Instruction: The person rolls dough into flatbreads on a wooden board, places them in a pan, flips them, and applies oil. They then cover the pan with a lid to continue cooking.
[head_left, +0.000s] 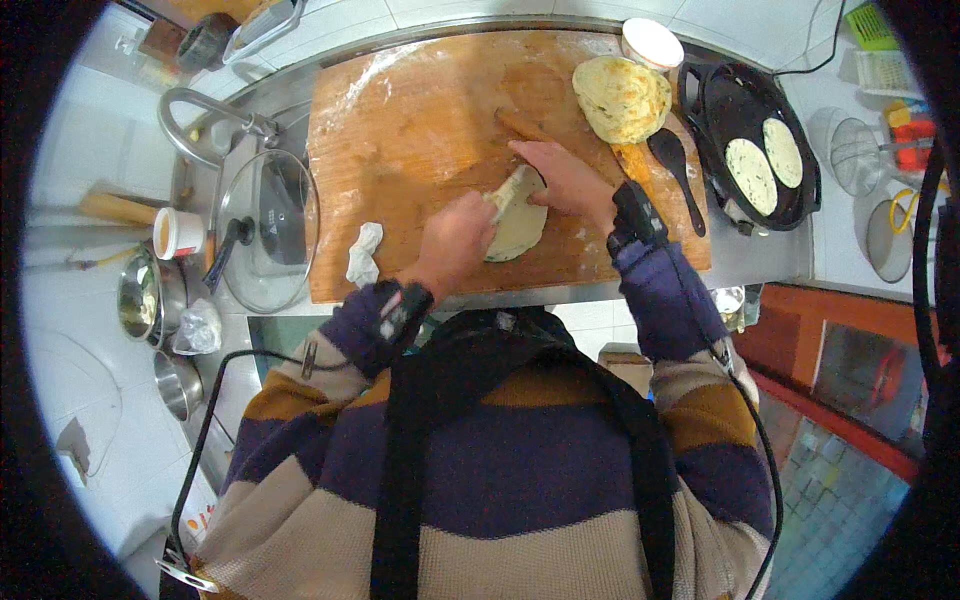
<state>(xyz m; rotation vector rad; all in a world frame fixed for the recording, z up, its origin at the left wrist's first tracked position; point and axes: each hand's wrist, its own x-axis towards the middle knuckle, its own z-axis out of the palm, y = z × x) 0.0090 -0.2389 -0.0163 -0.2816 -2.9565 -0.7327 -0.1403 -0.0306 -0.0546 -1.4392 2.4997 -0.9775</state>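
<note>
A flat round of green-flecked dough (523, 229) lies on the large wooden board (420, 135) before me. Over it runs a slim rolling pin (508, 191), pointing up and to the right. My left hand (459, 234) is closed around the pin's near end. At its far end is my right hand (566, 176), with the fingers spread over the dough's upper right edge; whether it grips the pin is unclear. Another brown wooden stick (523, 124) lies just above my right hand. A stack of browned flatbreads (624, 99) rests at the board's upper right.
Right of the board, an electric griddle (724, 105) holds two pale dough rounds (751, 176). A black spoon (679, 180) and white bowl (652, 43) are near the flatbreads. A crumpled white cloth or tissue (365, 253) lies left, beside a glass lid (268, 281) and faucet (202, 94).
</note>
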